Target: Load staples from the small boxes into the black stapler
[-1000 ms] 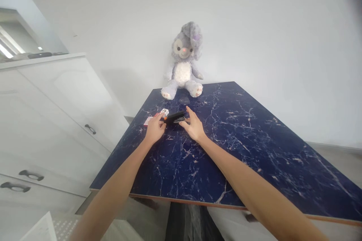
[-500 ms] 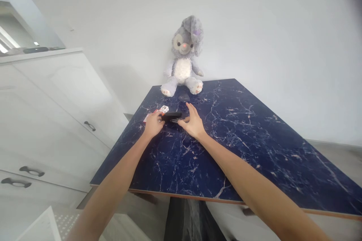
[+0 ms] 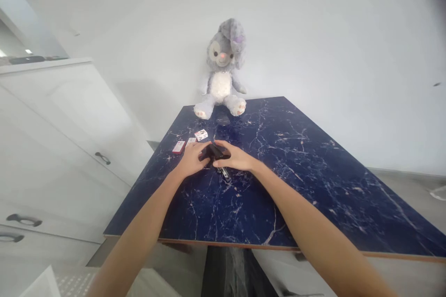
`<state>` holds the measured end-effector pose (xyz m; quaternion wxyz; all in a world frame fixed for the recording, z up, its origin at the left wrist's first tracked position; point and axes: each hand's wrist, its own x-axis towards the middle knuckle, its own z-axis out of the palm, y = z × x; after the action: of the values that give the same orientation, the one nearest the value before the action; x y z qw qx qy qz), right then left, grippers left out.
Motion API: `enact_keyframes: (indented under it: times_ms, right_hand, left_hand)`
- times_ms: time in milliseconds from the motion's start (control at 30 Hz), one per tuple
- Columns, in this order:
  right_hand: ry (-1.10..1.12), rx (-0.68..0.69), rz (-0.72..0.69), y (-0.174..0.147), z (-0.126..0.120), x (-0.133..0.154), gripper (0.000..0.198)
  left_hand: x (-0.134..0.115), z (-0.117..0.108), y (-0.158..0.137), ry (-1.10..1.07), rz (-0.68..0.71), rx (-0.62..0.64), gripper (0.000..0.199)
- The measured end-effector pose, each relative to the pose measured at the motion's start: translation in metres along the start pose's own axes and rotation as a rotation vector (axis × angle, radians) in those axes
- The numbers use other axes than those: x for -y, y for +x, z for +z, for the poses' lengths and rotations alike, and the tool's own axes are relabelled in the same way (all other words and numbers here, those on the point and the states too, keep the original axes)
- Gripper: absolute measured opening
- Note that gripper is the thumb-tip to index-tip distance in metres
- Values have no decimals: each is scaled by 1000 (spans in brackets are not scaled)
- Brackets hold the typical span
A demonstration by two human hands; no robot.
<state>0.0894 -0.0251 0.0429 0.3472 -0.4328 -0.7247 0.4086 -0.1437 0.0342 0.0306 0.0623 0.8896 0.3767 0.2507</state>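
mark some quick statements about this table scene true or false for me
1. The fluffy grey plush toy with a white belly lies face down. False: it sits upright.
2. The left hand and right hand are both on a long black object with a metal strip. True.
3. The small flat red-and-white box is left of the left hand. True.
4. The tabletop is plain white. False: it is dark blue with pale marble veins.
5. The glossy white cabinet has dark handles. True.
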Motion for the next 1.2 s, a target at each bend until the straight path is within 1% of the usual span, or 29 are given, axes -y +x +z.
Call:
enact_keyframes:
  times_ms: [33, 67, 100, 133, 200, 333, 433, 533, 600, 700, 800, 933, 1000, 1100, 1200]
  right_hand:
    - [17, 146, -2, -3, -9, 2, 105]
    - [6, 252, -10, -6, -15, 4, 113]
    - [-18, 325, -18, -9, -20, 7, 121]
    - [-49, 368, -30, -11, -23, 9, 128]
    - [-108, 391, -58, -12, -23, 14, 137]
    - [-166, 407, -104, -12, -17, 19, 139]
    - [-187, 426, -125, -10, -13, 18, 143]
    - [-237, 389, -119, -11, -11, 14, 148]
    - [-276, 344, -86, -13, -9, 12, 147]
    - [-297, 269, -67, -16, -9, 10, 132]
    - [-334, 187, -112, -15, -8, 9, 117]
    - [-399, 102, -179, -9, -2, 0, 104]
    - [-443, 28, -222, -4, 1, -7, 95]
    - [-535, -76, -240, 1, 6, -16, 81]
    - [-586, -109, -255, 3, 9, -21, 78]
  left_hand:
    - [0, -2, -1, 4, 2, 12, 59]
    - [1, -3, -1, 5, -5, 18, 57]
    - [2, -3, -1, 1, -16, 21, 56]
    - [2, -2, -1, -7, -30, 23, 56]
    - [4, 0, -1, -30, -54, 33, 57]
    - [6, 4, -1, -51, -102, 39, 67]
    - [6, 6, 0, -41, -118, 38, 67]
    - [5, 6, 1, -53, -141, 45, 67]
    - [5, 5, 2, -66, -156, 43, 67]
    - [6, 3, 3, -71, -174, 35, 66]
    - [9, 2, 4, -73, -192, 38, 65]
    - [12, 2, 5, -105, -198, 45, 62]
    - [13, 2, 5, -129, -187, 37, 60]
    - [15, 3, 5, -149, -181, 20, 57]
    - [15, 3, 5, -186, -182, 11, 55]
